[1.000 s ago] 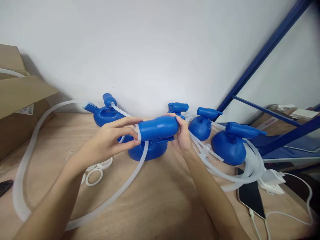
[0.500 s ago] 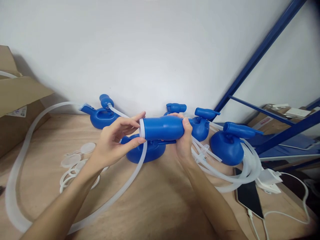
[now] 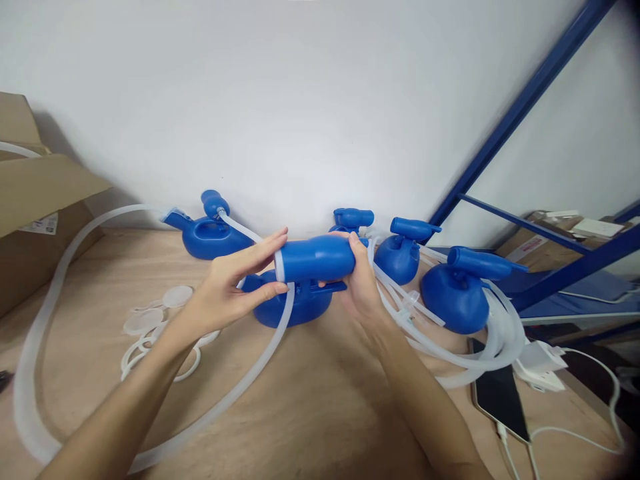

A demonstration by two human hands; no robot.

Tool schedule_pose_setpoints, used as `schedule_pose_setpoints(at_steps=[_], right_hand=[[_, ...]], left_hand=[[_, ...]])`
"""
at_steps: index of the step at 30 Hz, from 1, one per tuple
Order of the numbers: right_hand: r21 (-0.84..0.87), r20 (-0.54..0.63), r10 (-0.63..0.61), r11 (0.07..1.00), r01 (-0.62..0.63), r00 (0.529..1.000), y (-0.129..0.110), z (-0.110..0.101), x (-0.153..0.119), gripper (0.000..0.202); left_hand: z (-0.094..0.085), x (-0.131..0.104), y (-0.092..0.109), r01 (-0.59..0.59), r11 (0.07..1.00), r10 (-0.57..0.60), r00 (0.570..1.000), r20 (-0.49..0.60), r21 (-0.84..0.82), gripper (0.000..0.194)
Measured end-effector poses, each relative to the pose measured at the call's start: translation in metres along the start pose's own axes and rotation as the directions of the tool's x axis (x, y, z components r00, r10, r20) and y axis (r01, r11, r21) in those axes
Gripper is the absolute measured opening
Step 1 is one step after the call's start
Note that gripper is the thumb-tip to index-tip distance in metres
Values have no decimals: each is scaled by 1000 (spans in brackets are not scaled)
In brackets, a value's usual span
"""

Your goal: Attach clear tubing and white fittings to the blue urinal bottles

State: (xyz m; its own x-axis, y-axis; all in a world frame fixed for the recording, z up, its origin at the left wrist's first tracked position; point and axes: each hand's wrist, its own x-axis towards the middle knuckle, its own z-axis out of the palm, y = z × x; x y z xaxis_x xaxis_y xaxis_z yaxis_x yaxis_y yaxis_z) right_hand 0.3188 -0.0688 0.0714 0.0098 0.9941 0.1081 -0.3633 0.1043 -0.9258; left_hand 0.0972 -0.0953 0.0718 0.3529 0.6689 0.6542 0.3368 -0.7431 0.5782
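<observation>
My right hand is wrapped round the right end of a blue plastic funnel tube, held level above the table. On the tube's left end sits a white ring. My left hand grips that ringed end, fingers above and thumb below; its palm side hides the opening. Just behind and below the tube lies a blue plastic urinal bottle, partly covered by it. A translucent ribbed hose runs down from there and loops to the left.
White rings and caps lie left on the wooden table. Another blue bottle with a hose stands behind them, near a cardboard box. Several more bottles, coiled hoses and a charging phone are to the right.
The blue tube has shifted slightly left and down in my hands. My left fingers have moved over the ringed end, and my right thumb now lies higher along the tube.
</observation>
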Motion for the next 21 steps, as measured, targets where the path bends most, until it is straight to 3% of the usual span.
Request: schedule_pose_setpoints(at_steps=[2,5,8,10,12,16,21], right_hand=[[9,40,48,999,-48,998,2,-1,1,56],[-52,170,76,996,-68,983,11,-7,6,71],[-284,344,43,957,61,938,22,-20,21,85],[-449,439,20,871,200,898,31,-32,35,90],[-570,482,57,778,264,874,39,-44,49,87],[-682,524,211,684,259,825,51,-62,69,71],[-635,654,210,674,377,727,51,-72,74,56]], left_hand=[[-6,2,0,-43,995,42,999,9,92,70],[-17,3,2,-97,972,109,993,-42,212,61],[-31,1,8,-83,950,106,993,-58,302,53],[-37,0,13,-45,926,78,994,-74,375,51],[-35,0,16,-31,903,81,992,-99,430,49],[-4,-1,15,-71,869,123,990,-76,489,47],[47,-8,3,-91,718,110,994,16,691,35]])
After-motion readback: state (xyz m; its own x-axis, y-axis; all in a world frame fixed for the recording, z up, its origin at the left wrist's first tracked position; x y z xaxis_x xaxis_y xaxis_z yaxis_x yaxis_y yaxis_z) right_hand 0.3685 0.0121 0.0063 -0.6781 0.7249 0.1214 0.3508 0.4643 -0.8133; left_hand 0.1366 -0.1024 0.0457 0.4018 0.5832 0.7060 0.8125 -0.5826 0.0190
